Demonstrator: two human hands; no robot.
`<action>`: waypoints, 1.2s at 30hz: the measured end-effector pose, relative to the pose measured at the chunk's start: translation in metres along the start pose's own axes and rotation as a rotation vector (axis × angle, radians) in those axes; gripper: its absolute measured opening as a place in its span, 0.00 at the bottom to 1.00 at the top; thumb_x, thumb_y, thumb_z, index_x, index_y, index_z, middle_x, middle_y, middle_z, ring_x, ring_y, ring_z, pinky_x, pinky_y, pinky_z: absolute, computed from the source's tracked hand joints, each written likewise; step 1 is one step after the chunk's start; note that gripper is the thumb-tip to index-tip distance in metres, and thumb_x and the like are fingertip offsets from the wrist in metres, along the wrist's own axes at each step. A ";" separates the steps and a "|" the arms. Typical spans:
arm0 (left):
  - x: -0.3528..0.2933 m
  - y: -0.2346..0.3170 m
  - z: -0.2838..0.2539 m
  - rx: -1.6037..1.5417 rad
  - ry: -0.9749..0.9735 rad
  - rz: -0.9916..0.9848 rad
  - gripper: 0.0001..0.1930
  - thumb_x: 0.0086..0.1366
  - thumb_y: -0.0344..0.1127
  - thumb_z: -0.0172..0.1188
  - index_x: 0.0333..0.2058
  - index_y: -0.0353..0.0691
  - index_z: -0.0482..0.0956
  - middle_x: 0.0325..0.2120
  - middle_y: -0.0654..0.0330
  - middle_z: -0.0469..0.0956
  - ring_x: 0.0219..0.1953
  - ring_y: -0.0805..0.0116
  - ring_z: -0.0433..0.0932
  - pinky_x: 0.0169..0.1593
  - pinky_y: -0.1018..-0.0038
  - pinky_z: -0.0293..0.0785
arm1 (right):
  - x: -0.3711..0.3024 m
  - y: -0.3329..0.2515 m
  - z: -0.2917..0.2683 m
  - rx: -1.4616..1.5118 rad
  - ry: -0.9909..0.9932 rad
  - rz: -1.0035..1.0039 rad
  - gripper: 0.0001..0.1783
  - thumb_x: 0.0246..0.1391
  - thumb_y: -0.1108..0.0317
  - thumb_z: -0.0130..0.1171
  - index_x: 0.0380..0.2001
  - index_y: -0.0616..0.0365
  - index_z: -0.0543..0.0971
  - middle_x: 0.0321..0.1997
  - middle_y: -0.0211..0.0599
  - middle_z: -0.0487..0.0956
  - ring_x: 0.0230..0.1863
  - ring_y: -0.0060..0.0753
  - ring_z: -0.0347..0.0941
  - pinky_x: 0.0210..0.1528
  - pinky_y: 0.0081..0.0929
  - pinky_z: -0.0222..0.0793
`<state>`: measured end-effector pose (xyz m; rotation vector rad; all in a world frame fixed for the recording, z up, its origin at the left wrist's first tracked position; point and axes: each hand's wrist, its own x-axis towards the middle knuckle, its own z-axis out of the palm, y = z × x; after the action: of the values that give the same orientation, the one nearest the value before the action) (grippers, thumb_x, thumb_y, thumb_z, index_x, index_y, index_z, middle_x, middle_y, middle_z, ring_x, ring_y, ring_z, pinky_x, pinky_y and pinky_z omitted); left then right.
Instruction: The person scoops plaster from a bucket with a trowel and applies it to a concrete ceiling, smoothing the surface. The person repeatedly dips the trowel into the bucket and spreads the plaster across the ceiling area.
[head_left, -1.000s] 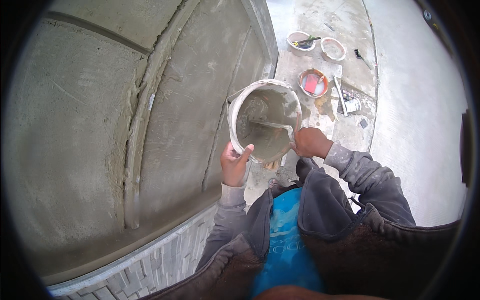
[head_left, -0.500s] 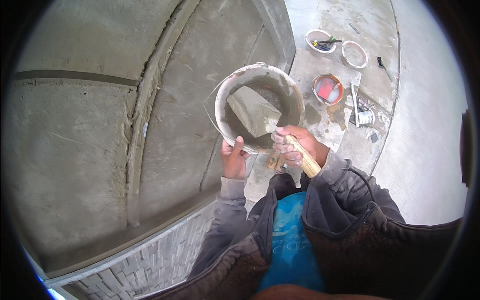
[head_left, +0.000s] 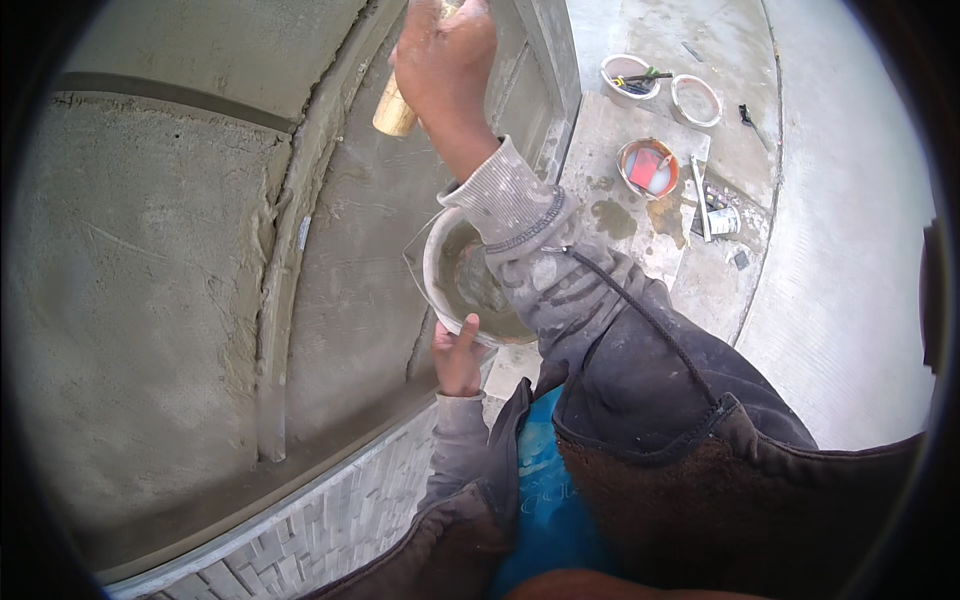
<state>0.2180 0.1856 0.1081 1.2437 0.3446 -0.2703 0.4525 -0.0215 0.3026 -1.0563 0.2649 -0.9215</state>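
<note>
My left hand [head_left: 458, 357] grips the near rim of a white bucket [head_left: 433, 268], its thumb over the edge. Wet grey mortar [head_left: 470, 275] coats the inside; my right sleeve covers much of the opening. Up at the top edge of the picture, my right hand [head_left: 452, 65] is closed around the wooden handle of a trowel [head_left: 393, 112]. The trowel's blade cannot be seen. That hand is in front of the grey rendered wall [head_left: 370, 210], above and beyond the bucket.
A raised vertical strip [head_left: 285, 270] divides the wall, above grey stone-look cladding [head_left: 300, 530]. To the right stand a white tool bucket [head_left: 612, 72], a pale round tub [head_left: 697, 118], an orange-rimmed bucket [head_left: 624, 165] holding water and something red, and a tipped white container [head_left: 722, 221].
My right hand has carried the trowel up and away from the bucket toward the wall; its mortar-loaded blade has left view. My left hand keeps hold of the bucket, now slightly lower.
</note>
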 end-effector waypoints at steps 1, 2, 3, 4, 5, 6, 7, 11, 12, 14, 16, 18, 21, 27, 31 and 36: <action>-0.006 -0.002 -0.004 -0.016 0.000 -0.008 0.18 0.68 0.27 0.63 0.55 0.37 0.73 0.49 0.57 0.80 0.46 0.68 0.80 0.48 0.69 0.80 | -0.014 0.005 0.015 0.153 -0.111 0.244 0.15 0.61 0.60 0.59 0.39 0.62 0.73 0.28 0.33 0.75 0.21 0.28 0.75 0.20 0.32 0.72; -0.005 0.003 -0.006 -0.027 -0.013 -0.008 0.17 0.68 0.27 0.63 0.54 0.37 0.73 0.48 0.57 0.80 0.46 0.68 0.81 0.47 0.69 0.80 | -0.022 0.003 0.028 0.312 -0.212 0.476 0.15 0.61 0.58 0.60 0.40 0.60 0.73 0.29 0.31 0.75 0.22 0.26 0.75 0.21 0.31 0.72; -0.006 0.005 -0.007 -0.035 -0.032 -0.010 0.17 0.68 0.27 0.63 0.54 0.36 0.73 0.47 0.57 0.80 0.45 0.68 0.81 0.47 0.69 0.81 | -0.026 0.001 0.033 0.473 -0.306 0.704 0.16 0.61 0.57 0.61 0.41 0.58 0.74 0.29 0.28 0.76 0.23 0.24 0.75 0.21 0.29 0.73; -0.003 0.006 -0.010 -0.012 -0.011 -0.017 0.17 0.68 0.27 0.63 0.53 0.36 0.73 0.47 0.57 0.80 0.45 0.68 0.81 0.47 0.69 0.81 | -0.033 -0.011 0.030 0.500 -0.377 0.646 0.15 0.60 0.59 0.60 0.39 0.60 0.74 0.29 0.31 0.76 0.22 0.26 0.74 0.21 0.30 0.73; -0.002 0.006 -0.016 0.011 0.017 -0.028 0.16 0.68 0.27 0.63 0.53 0.36 0.73 0.46 0.57 0.80 0.44 0.67 0.81 0.47 0.68 0.82 | -0.048 -0.028 0.017 0.524 -0.447 0.595 0.14 0.60 0.60 0.58 0.38 0.62 0.73 0.29 0.33 0.75 0.21 0.28 0.74 0.21 0.32 0.73; -0.002 0.004 -0.018 0.034 0.033 -0.049 0.16 0.68 0.27 0.63 0.52 0.36 0.73 0.46 0.57 0.80 0.43 0.67 0.82 0.46 0.68 0.82 | -0.054 -0.040 -0.003 0.538 -0.506 0.538 0.13 0.60 0.62 0.57 0.37 0.63 0.72 0.29 0.35 0.75 0.19 0.30 0.73 0.21 0.34 0.73; -0.003 0.006 -0.015 0.026 0.025 -0.047 0.16 0.67 0.27 0.64 0.52 0.36 0.73 0.46 0.57 0.80 0.43 0.68 0.82 0.46 0.69 0.82 | -0.049 -0.044 -0.024 0.552 -0.518 0.549 0.13 0.60 0.62 0.57 0.37 0.62 0.72 0.29 0.34 0.75 0.19 0.29 0.73 0.21 0.33 0.73; 0.016 0.012 0.006 0.014 -0.067 0.001 0.16 0.66 0.28 0.65 0.51 0.35 0.73 0.45 0.56 0.80 0.43 0.69 0.81 0.43 0.72 0.82 | -0.038 -0.040 -0.167 0.099 -0.672 0.709 0.15 0.63 0.57 0.56 0.38 0.59 0.74 0.28 0.30 0.74 0.20 0.26 0.72 0.22 0.27 0.70; 0.020 0.011 0.011 0.021 -0.080 0.020 0.17 0.66 0.28 0.65 0.51 0.34 0.73 0.45 0.56 0.80 0.43 0.69 0.81 0.42 0.73 0.82 | -0.038 -0.036 -0.204 -0.148 -0.754 0.728 0.16 0.63 0.55 0.55 0.36 0.59 0.75 0.26 0.29 0.73 0.21 0.25 0.73 0.22 0.26 0.70; 0.032 0.015 0.021 0.111 -0.094 0.011 0.17 0.66 0.28 0.66 0.51 0.33 0.73 0.45 0.55 0.80 0.44 0.70 0.81 0.39 0.76 0.81 | -0.043 -0.051 -0.242 -0.840 -1.036 0.759 0.22 0.64 0.52 0.55 0.30 0.64 0.78 0.24 0.38 0.77 0.22 0.36 0.76 0.24 0.36 0.72; 0.045 0.021 0.043 0.162 -0.132 0.051 0.18 0.65 0.28 0.66 0.51 0.33 0.73 0.45 0.55 0.80 0.44 0.72 0.80 0.40 0.76 0.80 | -0.046 -0.022 -0.272 -1.134 -1.183 0.380 0.25 0.63 0.50 0.55 0.28 0.66 0.78 0.24 0.45 0.78 0.25 0.46 0.78 0.27 0.44 0.73; 0.053 0.027 0.071 0.116 -0.235 0.083 0.18 0.64 0.26 0.67 0.51 0.31 0.74 0.46 0.55 0.80 0.44 0.72 0.80 0.45 0.75 0.78 | -0.043 -0.005 -0.287 -1.440 -1.288 0.150 0.26 0.61 0.50 0.55 0.29 0.69 0.80 0.27 0.55 0.80 0.30 0.61 0.78 0.33 0.54 0.74; 0.071 0.022 0.099 0.292 -0.252 0.195 0.20 0.64 0.29 0.68 0.53 0.31 0.73 0.46 0.55 0.80 0.46 0.69 0.80 0.46 0.73 0.80 | -0.022 0.014 -0.290 -1.626 -1.329 0.143 0.22 0.61 0.54 0.54 0.28 0.65 0.81 0.26 0.50 0.81 0.31 0.55 0.81 0.34 0.50 0.77; 0.089 0.016 0.171 0.391 -0.245 0.349 0.19 0.64 0.29 0.69 0.51 0.30 0.75 0.46 0.56 0.80 0.46 0.70 0.78 0.51 0.74 0.74 | -0.016 0.047 -0.324 -1.322 -1.497 0.402 0.22 0.62 0.54 0.53 0.27 0.65 0.81 0.24 0.48 0.81 0.24 0.50 0.80 0.30 0.46 0.77; 0.098 0.013 0.194 0.428 -0.225 0.326 0.19 0.64 0.29 0.69 0.51 0.30 0.75 0.45 0.57 0.80 0.45 0.73 0.77 0.49 0.75 0.73 | 0.013 0.048 -0.320 -0.484 -1.202 1.281 0.25 0.66 0.48 0.52 0.26 0.59 0.75 0.18 0.34 0.74 0.14 0.33 0.72 0.19 0.34 0.71; 0.110 0.014 0.201 0.187 -0.143 0.189 0.19 0.67 0.29 0.66 0.53 0.34 0.72 0.44 0.60 0.79 0.39 0.74 0.79 0.44 0.76 0.77 | 0.038 0.072 -0.331 0.625 -0.770 1.879 0.18 0.67 0.52 0.49 0.29 0.54 0.70 0.18 0.28 0.68 0.08 0.23 0.64 0.08 0.24 0.61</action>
<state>0.3463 -0.0030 0.1327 1.4219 0.0788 -0.2314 0.3169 -0.2465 0.0848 -0.1711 0.1791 1.0513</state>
